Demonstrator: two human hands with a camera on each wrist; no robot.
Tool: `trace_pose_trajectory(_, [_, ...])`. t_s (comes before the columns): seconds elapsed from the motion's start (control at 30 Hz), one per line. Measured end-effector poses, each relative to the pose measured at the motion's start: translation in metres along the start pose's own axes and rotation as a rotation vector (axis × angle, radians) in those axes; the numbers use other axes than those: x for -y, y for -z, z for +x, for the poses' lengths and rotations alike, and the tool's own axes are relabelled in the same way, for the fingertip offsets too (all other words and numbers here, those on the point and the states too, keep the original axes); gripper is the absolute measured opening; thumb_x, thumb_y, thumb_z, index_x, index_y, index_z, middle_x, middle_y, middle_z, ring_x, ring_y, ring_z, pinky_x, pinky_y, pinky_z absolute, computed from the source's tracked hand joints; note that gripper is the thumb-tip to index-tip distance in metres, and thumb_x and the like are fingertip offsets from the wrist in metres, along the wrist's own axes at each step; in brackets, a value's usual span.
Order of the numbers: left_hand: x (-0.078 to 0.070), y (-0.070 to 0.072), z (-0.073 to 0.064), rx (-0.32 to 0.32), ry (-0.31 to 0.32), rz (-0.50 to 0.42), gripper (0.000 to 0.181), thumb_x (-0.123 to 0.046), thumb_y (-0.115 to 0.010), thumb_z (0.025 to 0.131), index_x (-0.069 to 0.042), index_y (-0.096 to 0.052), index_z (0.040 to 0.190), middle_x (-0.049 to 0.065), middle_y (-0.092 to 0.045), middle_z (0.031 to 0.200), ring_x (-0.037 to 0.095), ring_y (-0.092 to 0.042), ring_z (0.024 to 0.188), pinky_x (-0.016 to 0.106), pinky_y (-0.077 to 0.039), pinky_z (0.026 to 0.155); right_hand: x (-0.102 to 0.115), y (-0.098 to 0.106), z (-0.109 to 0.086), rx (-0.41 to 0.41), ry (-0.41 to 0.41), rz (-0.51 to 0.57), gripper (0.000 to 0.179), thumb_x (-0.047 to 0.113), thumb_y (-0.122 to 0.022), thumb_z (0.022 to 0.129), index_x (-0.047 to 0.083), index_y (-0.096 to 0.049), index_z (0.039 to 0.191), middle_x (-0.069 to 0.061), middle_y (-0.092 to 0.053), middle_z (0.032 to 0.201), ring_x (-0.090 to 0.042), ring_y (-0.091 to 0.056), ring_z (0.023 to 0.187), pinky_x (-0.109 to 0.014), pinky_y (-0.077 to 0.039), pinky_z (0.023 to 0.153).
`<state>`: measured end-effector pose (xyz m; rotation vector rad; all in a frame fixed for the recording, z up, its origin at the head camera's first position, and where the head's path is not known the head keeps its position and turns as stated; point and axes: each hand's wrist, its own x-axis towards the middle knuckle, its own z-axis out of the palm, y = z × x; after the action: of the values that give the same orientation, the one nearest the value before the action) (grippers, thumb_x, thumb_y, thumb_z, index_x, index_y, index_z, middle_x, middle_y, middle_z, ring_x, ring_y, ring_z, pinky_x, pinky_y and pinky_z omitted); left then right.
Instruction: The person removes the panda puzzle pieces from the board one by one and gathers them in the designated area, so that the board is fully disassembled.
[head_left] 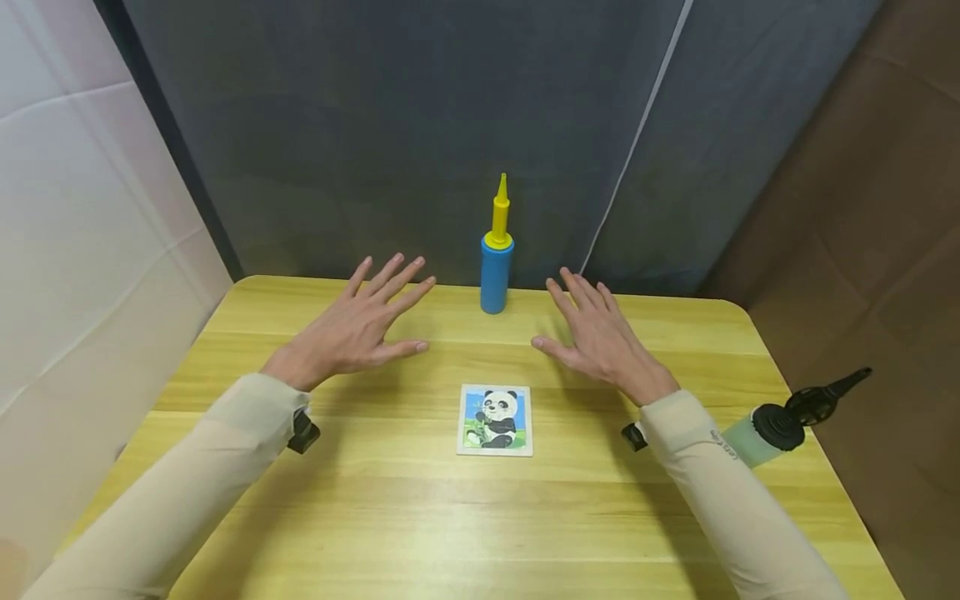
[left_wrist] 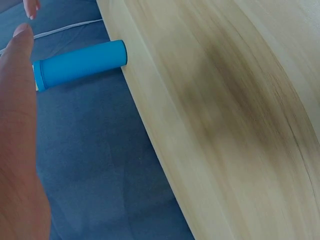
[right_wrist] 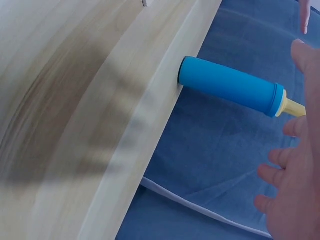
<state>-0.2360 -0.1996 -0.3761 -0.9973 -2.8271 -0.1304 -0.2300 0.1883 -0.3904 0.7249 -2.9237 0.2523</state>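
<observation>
Aloft, left hand and right hand hover wide-fingered, room between them, panda picture at center, pump near upper table edge, sleeve partly hiding lower-right bottle.

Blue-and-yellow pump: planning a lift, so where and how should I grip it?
Probably round the blue barrel, from the right side, where the right hand hovers near: the pump stands upright, its straight sides easier to wrap than the tapering yellow nozzle.

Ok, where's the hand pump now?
In the head view, the blue-and-yellow hand pump stands upright near the far edge of the tabletop, just right of centre, between the left hand and the right hand, beyond the panda picture.
</observation>
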Motion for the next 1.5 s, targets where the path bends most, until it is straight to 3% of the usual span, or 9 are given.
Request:
trace_pose_trajectory(0.23, [-0.001, 0.000, -0.003, -0.019, -0.002, -0.020, 0.093, -0.066, -0.060, 0.100, -0.025, -0.020, 0.173, 0.006, -0.008, 0.183, 0.037, -0.009, 0.170, 0.065, 0.000, 0.136, 0.001, -0.001, 0.001, 0.005, 0.018, 0.012, 0.097, 0.069, -0.056, 0.100, 0.013, -0.021, 0.172, -0.016, -0.013, 0.181, -0.038, -0.020, 0.167, -0.064, -0.015, 0.136])
trace_pose_trajectory(0.77, [-0.002, -0.011, -0.013, 0.016, 0.036, -0.063, 0.094, -0.066, -0.059, 0.100, -0.024, -0.017, 0.173, 0.006, -0.007, 0.183, 0.036, -0.006, 0.170, 0.065, -0.001, 0.136, 0.000, -0.014, -0.007, 0.052, 0.018, 0.040, 0.098, 0.066, -0.059, 0.100, 0.011, -0.020, 0.172, -0.017, -0.011, 0.181, -0.040, -0.019, 0.167, -0.068, -0.016, 0.134])
trace_pose_trajectory(0.9, [-0.003, -0.017, -0.017, 0.025, 0.034, -0.073, 0.094, -0.065, -0.058, 0.101, -0.023, -0.017, 0.173, 0.005, -0.005, 0.183, 0.037, -0.005, 0.170, 0.066, -0.002, 0.136, 0.002, -0.019, -0.008, 0.060, 0.025, 0.060, 0.097, 0.066, -0.058, 0.100, 0.011, -0.020, 0.172, -0.017, -0.012, 0.181, -0.040, -0.020, 0.167, -0.069, -0.016, 0.134])
trace_pose_trajectory(1.1, [-0.007, -0.030, -0.022, 0.058, 0.061, -0.166, 0.093, -0.062, -0.059, 0.101, -0.023, -0.014, 0.173, 0.005, -0.002, 0.183, 0.038, -0.001, 0.170, 0.068, -0.002, 0.135, 0.007, -0.026, -0.007, 0.070, 0.041, 0.060, 0.097, 0.067, -0.058, 0.100, 0.010, -0.022, 0.171, -0.019, -0.017, 0.180, -0.039, -0.022, 0.166, -0.069, -0.018, 0.133])
trace_pose_trajectory(1.5, [-0.026, -0.056, -0.029, 0.125, 0.101, -0.296, 0.093, -0.063, -0.060, 0.101, -0.024, -0.016, 0.173, 0.006, -0.002, 0.183, 0.041, -0.002, 0.169, 0.067, -0.002, 0.135, 0.013, -0.042, -0.010, 0.101, 0.041, 0.087, 0.096, 0.066, -0.058, 0.100, 0.010, -0.024, 0.171, -0.020, -0.020, 0.179, -0.039, -0.023, 0.166, -0.068, -0.018, 0.133])
